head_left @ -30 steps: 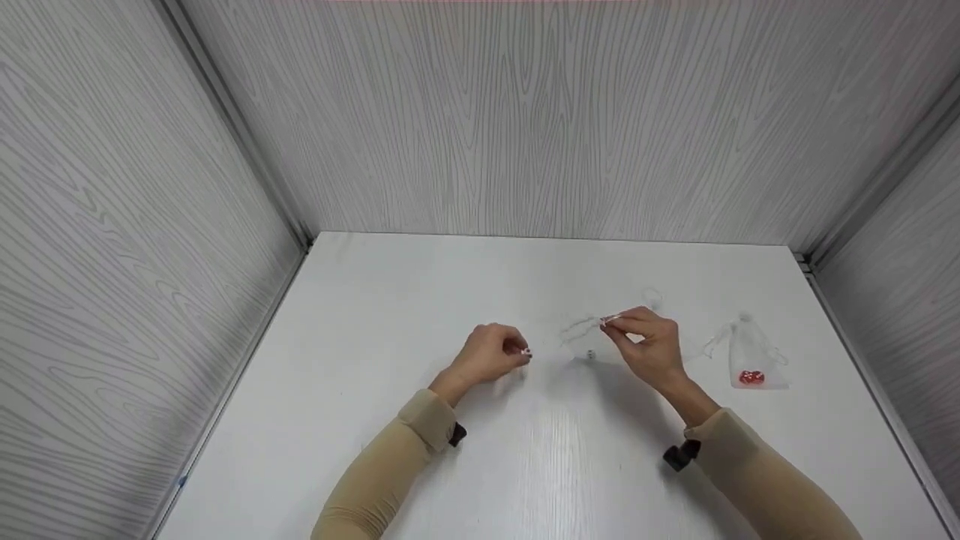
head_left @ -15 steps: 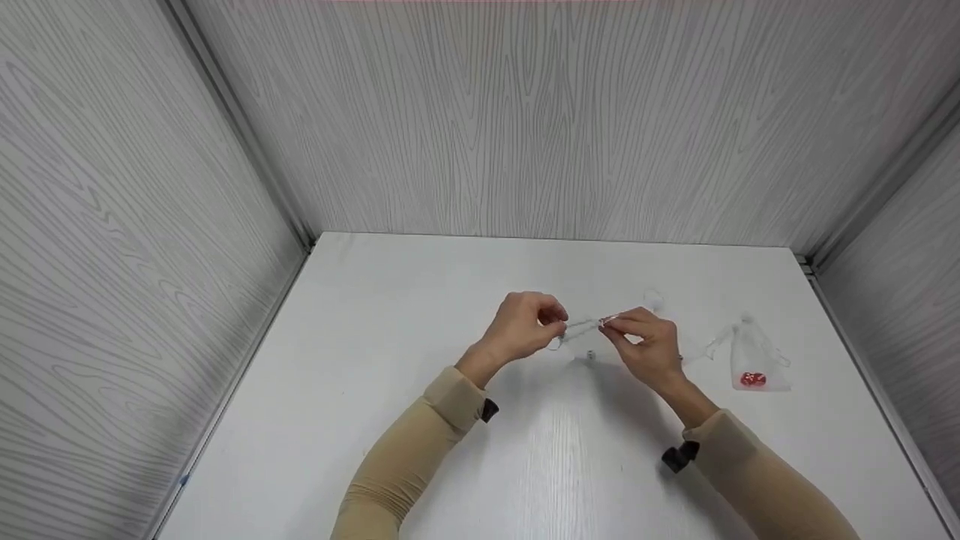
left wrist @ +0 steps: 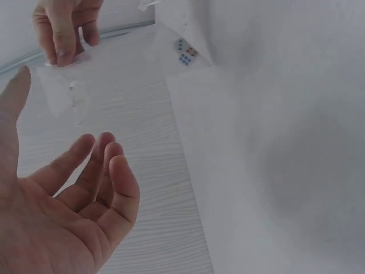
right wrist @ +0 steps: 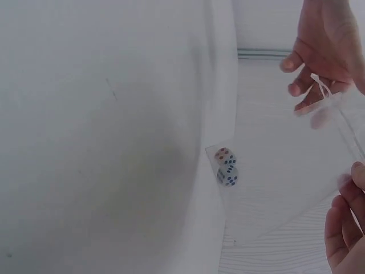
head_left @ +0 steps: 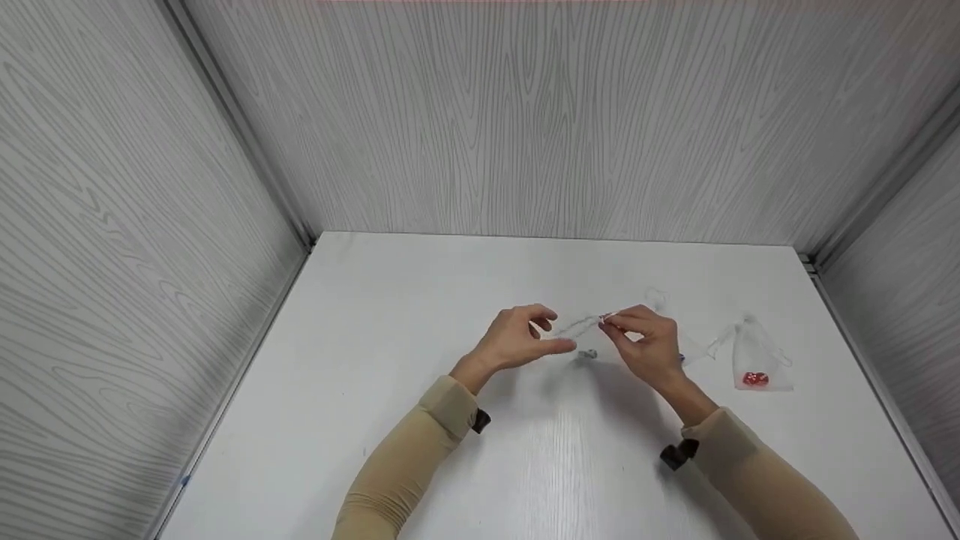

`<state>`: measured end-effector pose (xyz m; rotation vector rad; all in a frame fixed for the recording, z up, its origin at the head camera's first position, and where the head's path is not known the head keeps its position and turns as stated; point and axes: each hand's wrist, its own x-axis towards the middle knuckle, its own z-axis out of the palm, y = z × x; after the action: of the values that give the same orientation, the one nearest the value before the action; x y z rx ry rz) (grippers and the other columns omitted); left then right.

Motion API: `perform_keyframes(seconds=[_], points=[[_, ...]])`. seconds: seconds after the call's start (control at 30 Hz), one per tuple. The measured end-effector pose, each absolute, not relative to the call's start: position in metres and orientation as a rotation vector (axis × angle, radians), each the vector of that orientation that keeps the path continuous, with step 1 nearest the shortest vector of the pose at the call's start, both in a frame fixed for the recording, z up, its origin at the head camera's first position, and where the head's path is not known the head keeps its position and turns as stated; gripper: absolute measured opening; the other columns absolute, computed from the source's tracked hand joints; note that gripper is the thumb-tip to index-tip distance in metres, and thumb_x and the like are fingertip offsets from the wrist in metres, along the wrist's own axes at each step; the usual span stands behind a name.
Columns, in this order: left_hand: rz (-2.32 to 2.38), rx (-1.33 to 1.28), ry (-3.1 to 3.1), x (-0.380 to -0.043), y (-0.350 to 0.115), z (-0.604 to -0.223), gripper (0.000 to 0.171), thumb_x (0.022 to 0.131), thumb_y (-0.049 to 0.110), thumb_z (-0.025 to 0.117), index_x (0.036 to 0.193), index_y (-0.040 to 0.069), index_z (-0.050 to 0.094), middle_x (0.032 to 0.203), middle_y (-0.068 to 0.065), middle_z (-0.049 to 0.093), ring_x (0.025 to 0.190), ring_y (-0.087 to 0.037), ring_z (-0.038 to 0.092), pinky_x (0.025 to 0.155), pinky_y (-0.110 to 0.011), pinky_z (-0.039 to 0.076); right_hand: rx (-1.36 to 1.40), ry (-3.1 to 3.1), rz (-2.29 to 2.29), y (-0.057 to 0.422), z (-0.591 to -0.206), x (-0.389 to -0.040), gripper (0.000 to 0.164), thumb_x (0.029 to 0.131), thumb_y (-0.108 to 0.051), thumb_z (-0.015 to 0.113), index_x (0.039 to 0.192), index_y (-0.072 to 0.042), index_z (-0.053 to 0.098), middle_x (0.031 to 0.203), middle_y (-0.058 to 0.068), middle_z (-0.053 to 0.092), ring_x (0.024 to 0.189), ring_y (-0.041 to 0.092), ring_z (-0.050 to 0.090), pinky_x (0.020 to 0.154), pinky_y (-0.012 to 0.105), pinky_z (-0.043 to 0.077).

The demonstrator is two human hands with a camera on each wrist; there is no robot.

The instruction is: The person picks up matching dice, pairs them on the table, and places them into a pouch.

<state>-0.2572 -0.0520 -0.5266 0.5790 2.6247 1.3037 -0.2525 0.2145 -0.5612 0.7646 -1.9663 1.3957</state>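
Observation:
My right hand (head_left: 645,345) pinches the top edge of a sheer white drawstring pouch (right wrist: 279,182), holding it up off the table. At the pouch's bottom corner lie two white dice (right wrist: 227,166) with blue and red dots, also seen as small dice (head_left: 588,354) in the head view. Beside the pouch's mouth my left hand (head_left: 517,337) is spread, thumb and fingers apart with nothing between them. In the left wrist view its palm (left wrist: 68,228) faces up, fingers lightly bent. A white drawstring loop (right wrist: 320,84) stands near its fingers in the right wrist view.
Right of my right hand, another sheer pouch (head_left: 754,349) lies on the white table (head_left: 420,285), with red dice (head_left: 755,379) in it. A further sheer pouch (head_left: 656,300) is partly hidden behind that hand. Pale wood-grain panels (head_left: 480,120) enclose the table.
My left hand has moved right, from holding a small white die to the pouch's mouth, and its fingers have opened. The die has left them; two dice now show inside. My right hand stays put.

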Motion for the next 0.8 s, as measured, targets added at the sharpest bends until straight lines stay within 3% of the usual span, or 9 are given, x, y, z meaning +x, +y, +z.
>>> perform_keyframes(seconds=[0.1,0.2,0.33,0.43,0.57,0.67,0.8], points=[[1.292,0.580,2.629,-0.253,-0.050,-0.535,0.062,0.096,0.047,0.090,0.144,0.011,0.074,0.125,-0.011,0.083,0.101,-0.016,0.077,0.087,-0.033,0.063,0.752,-1.979,1.385,0.212,-0.561,-0.252,0.017,0.087,0.019,0.085,0.094,0.004,0.088,0.087,0.022,0.082,0.086,0.003,0.075,0.079,0.009,0.060],[1.330,0.640,2.685,-0.251,-0.046,-0.540,0.040,0.101,0.034,0.086,0.131,0.008,0.081,0.111,-0.008,0.086,0.091,-0.012,0.077,0.081,-0.027,0.062,0.736,-1.986,1.388,0.211,-0.561,-0.252,0.017,0.086,0.019,0.085,0.094,0.004,0.088,0.087,0.022,0.082,0.085,0.001,0.075,0.078,0.008,0.059],[1.350,0.733,2.773,-0.250,-0.043,-0.540,0.019,0.107,0.023,0.079,0.113,0.008,0.088,0.100,-0.006,0.087,0.077,-0.003,0.066,0.070,-0.018,0.052,0.710,-1.994,1.402,0.212,-0.564,-0.251,0.018,0.086,0.019,0.085,0.096,0.004,0.088,0.087,0.022,0.083,0.086,-0.004,0.072,0.078,0.008,0.059],[1.304,0.798,2.824,-0.249,-0.043,-0.535,0.018,0.109,0.021,0.076,0.110,0.008,0.089,0.095,-0.006,0.086,0.072,0.000,0.058,0.067,-0.016,0.046,0.688,-1.994,1.396,0.212,-0.564,-0.251,0.022,0.084,0.022,0.084,0.095,0.003,0.088,0.087,0.020,0.083,0.086,-0.007,0.071,0.077,0.008,0.057],[1.240,0.881,2.872,-0.249,-0.045,-0.530,0.020,0.110,0.020,0.073,0.109,0.008,0.089,0.091,-0.005,0.085,0.072,-0.002,0.060,0.067,-0.017,0.048,0.626,-2.060,1.441,0.215,-0.563,-0.247,0.019,0.087,0.017,0.084,0.098,0.002,0.087,0.091,0.019,0.085,0.088,-0.008,0.072,0.076,0.009,0.057],[1.239,0.922,2.879,-0.250,-0.046,-0.526,0.021,0.111,0.018,0.073,0.108,0.007,0.089,0.090,-0.006,0.085,0.072,-0.003,0.063,0.068,-0.017,0.052,0.525,-2.180,1.507,0.218,-0.560,-0.243,0.023,0.092,0.005,0.087,0.114,0.001,0.083,0.099,0.020,0.085,0.089,-0.006,0.074,0.076,0.012,0.058],[1.243,0.944,2.876,-0.251,-0.047,-0.519,0.021,0.111,0.018,0.072,0.108,0.006,0.089,0.090,-0.007,0.085,0.071,-0.004,0.062,0.068,-0.018,0.053,0.477,-2.292,1.633,0.223,-0.556,-0.243,0.065,0.093,-0.001,0.089,0.153,-0.005,0.063,0.121,0.022,0.083,0.092,0.001,0.078,0.078,0.015,0.061]])
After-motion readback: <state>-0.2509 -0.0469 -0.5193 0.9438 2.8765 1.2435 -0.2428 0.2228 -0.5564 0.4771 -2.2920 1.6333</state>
